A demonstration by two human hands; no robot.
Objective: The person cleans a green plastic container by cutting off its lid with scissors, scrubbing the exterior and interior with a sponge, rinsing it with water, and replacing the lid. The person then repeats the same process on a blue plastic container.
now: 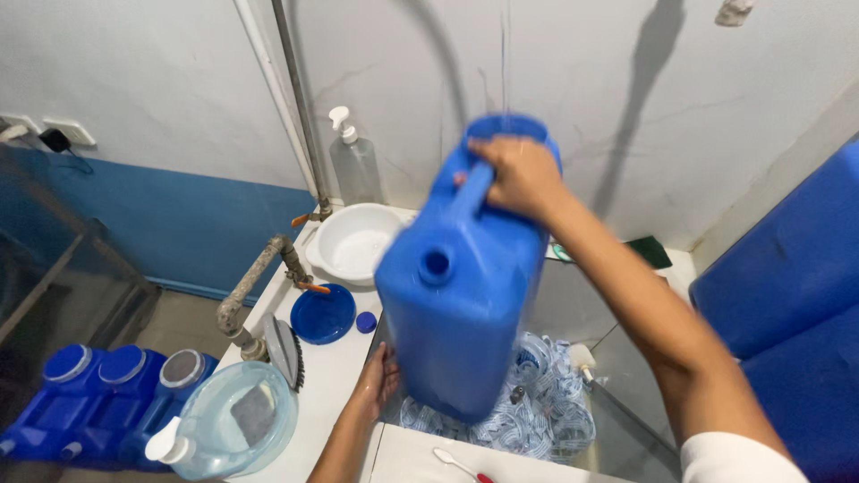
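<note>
A blue plastic jerrycan (461, 295) hangs tilted over a sunken basin — the right hand (519, 176) wrapped around its handle, the left hand (378, 383) spread flat against its lower side. Around it, a white tiled counter (331, 376) carries a white bowl (356, 241) and a blue lid (323, 314), under a cracked grey wall (161, 80) with a blue band.

Bright, even indoor light fills the room. The blue jerrycan (461, 277) at frame centre is smeared by motion blur. A long soft shadow climbs the white wall (644, 98) upper right; edges bow slightly.
</note>
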